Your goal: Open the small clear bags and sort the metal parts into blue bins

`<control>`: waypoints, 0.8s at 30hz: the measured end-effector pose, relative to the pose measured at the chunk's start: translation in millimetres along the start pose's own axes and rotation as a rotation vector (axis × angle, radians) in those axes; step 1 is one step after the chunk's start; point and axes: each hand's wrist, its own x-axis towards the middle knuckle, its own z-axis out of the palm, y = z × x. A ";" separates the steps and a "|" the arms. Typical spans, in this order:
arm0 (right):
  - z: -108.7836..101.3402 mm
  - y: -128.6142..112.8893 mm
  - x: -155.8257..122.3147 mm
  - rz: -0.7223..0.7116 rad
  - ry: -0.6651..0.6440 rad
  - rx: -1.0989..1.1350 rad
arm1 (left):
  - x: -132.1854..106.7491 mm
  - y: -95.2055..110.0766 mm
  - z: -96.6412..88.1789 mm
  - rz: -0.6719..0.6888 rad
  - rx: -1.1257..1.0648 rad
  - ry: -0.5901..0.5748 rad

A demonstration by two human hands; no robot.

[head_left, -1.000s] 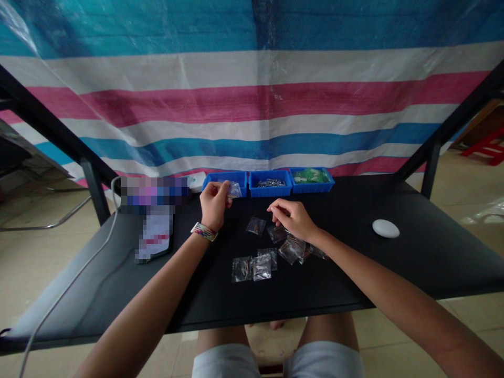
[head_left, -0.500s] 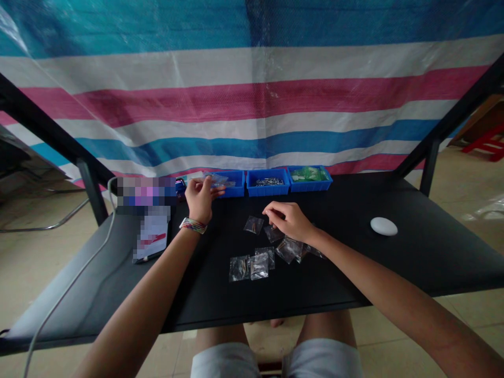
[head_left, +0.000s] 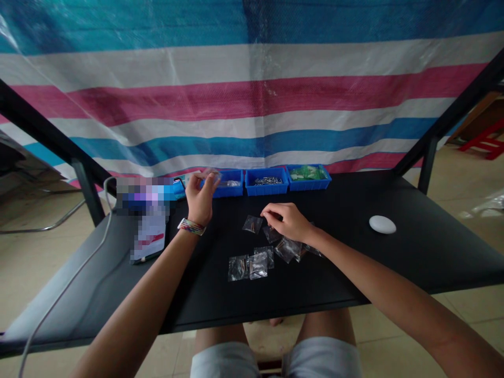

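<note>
Head view: clear bag [head_left: 213, 171] in left hand [head_left: 200, 200].

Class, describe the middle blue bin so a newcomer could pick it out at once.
Find the black table and, at its far side, the striped sheet. At its foot, the blue middle bin stands between the left bin and the right bin, both also blue. Only it shows loose silvery pieces; the right bin shows green contents, the left clear plastic.

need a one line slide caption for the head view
Left hand holding clear plastic near three blue bins, right hand near small clear packets on a black table.
</note>
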 end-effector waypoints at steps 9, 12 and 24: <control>-1.1 -4.1 1.1 -0.023 -0.024 -0.039 | -5.3 2.9 -7.0 0.172 0.466 -0.040; -0.6 -4.2 0.8 -0.045 -0.035 -0.062 | -6.8 4.7 -7.9 0.233 0.577 -0.065; -0.3 -5.8 -0.7 -0.093 -0.100 -0.157 | -8.9 -1.8 -12.5 0.288 0.996 -0.040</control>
